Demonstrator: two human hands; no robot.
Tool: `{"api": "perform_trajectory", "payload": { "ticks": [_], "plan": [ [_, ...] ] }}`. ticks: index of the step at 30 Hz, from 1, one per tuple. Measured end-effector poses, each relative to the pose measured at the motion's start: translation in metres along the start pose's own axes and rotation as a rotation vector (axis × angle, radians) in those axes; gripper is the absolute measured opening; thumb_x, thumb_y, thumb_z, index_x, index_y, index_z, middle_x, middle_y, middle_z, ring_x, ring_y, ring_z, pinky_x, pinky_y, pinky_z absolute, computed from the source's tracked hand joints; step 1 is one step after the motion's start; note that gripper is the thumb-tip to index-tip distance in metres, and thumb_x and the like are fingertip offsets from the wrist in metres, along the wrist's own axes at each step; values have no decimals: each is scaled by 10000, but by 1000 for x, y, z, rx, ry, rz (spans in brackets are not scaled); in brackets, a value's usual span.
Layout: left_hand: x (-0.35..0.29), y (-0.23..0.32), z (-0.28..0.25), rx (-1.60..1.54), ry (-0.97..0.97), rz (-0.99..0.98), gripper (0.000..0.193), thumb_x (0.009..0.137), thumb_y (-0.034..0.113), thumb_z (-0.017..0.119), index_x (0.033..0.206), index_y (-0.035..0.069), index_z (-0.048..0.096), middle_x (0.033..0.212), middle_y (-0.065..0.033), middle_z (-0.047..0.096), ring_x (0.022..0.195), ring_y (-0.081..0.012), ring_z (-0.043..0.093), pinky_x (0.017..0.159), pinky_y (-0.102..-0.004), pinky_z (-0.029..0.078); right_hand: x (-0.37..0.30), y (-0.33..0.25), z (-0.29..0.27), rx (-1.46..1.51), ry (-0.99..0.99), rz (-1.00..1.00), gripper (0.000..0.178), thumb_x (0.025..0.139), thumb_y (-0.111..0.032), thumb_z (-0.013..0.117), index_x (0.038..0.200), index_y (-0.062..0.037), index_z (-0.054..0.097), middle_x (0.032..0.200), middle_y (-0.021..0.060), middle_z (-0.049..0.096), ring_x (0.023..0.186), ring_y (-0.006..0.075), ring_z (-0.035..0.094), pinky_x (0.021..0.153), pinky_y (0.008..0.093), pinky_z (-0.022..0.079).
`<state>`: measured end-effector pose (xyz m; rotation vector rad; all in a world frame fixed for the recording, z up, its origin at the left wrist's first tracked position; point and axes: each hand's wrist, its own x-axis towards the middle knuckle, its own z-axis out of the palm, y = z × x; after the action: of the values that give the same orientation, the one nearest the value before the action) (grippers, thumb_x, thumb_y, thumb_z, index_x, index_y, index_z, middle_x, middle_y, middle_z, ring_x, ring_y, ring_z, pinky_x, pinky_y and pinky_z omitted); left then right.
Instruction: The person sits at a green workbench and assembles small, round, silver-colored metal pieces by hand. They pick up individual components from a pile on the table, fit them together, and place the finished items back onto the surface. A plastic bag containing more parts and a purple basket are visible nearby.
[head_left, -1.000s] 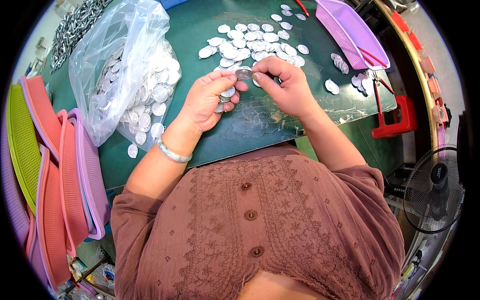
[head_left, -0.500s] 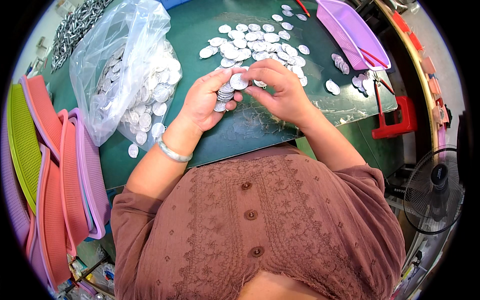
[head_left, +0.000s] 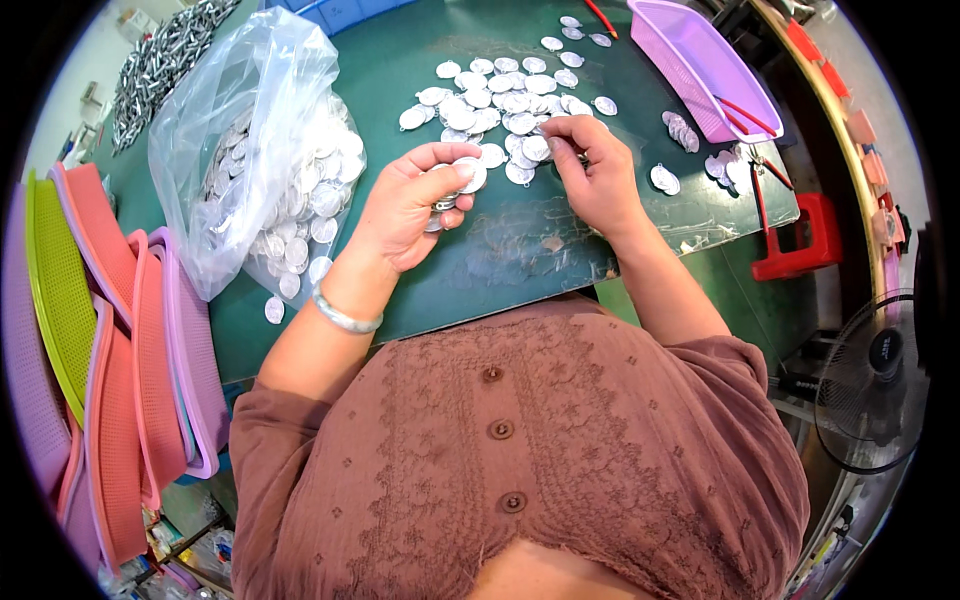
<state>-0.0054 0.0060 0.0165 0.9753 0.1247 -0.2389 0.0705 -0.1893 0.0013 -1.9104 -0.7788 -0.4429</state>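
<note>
My left hand [head_left: 400, 212] is closed around a small stack of round silver medallions [head_left: 472, 177], with the thumb pressed on the top one. To its right, my right hand [head_left: 603, 182] pinches a single medallion [head_left: 536, 149] by its edge, over the near side of the loose pile. That pile of medallions [head_left: 515, 103], each a flat disc with a small loop, spreads on the green tabletop [head_left: 480, 270] beyond both hands. Left of my left hand, a clear plastic bag [head_left: 215, 220] lies open, full of the same medallions.
Small medallion groups [head_left: 664, 180] lie on the right, beside red-handled pliers [head_left: 758, 195] and a purple basket [head_left: 690, 75]. Stacked coloured baskets [head_left: 130, 390] stand at the left. Metal pieces [head_left: 160, 75] heap up far left. A red stool [head_left: 800, 245] and a fan [head_left: 875, 380] are at the right.
My right hand has moved right, away from my left hand, to the pile's near edge. My left thumb has come down over the stack. The view has shifted slightly.
</note>
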Motion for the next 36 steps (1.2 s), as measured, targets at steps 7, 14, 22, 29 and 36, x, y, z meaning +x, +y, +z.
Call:
{"api": "perform_trajectory", "payload": {
  "ticks": [7,14,22,29,36],
  "plan": [
    [-31,69,-5,361,195,483,253,760,44,602,1009,12,572,804,-31,578,580,-49,497,456,-152,363,-1,12,-3,-201,40,-102,194,699,33,514,858,-56,583,771,74,566,753,245,523,689,335,395],
    [-33,148,-55,1051,594,851,266,790,97,575,1032,-14,567,908,-61,593,668,-62,522,609,-173,410,-4,11,-6,-381,-47,-99,316,617,22,523,909,-85,579,973,43,526,965,255,445,838,396,314],
    [-34,138,-50,1557,635,693,244,803,164,571,994,12,592,930,-92,603,854,-138,549,764,-247,414,-6,8,-4,-451,-143,-77,234,637,-67,599,871,-74,603,1025,64,512,1026,266,420,886,424,288],
    [-16,59,18,1294,267,957,108,773,58,589,868,10,611,795,-51,583,679,-102,521,616,-211,417,-4,10,-2,-444,-134,-152,130,652,-68,608,781,-79,617,938,16,553,985,234,451,859,407,306],
    [31,-6,29,665,150,97,229,826,115,499,1010,-5,561,779,-26,573,612,-63,497,547,-181,404,-3,14,0,-385,-176,-149,211,648,-84,623,856,-61,600,936,29,548,950,239,459,832,389,328]
  ]
}}
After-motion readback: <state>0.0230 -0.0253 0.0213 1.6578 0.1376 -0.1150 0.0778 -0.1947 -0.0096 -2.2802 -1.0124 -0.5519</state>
